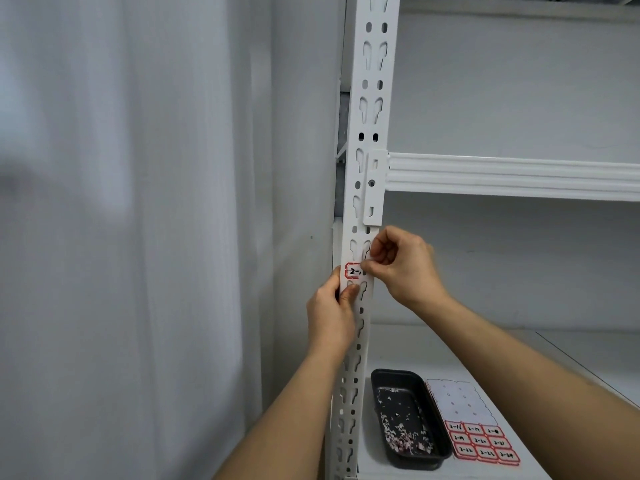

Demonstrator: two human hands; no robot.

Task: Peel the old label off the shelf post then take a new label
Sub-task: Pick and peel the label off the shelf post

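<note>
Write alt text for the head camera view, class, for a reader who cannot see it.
A right hand pinches the edge of a red-bordered label on a white shelf post while the left hand grips the post below. On the shelf lie a dark tray of scraps and a label sheet.

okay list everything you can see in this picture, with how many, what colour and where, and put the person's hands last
White perforated metal shelf post: one, white, upright at centre.
Red-bordered handwritten old label: one, white with red edge, stuck on the post at hand height.
White ribbed shelf beam: one, white, hooked to the post, running right.
Black rectangular tray: one, black, on the lower shelf, holding paper scraps.
Sheet of red-bordered new labels: one, nine labels left at its near end, right of the tray.
Grey curtain: one, left.
Left hand: grips the post below the label.
Right hand: pinches the label's right edge.
</note>
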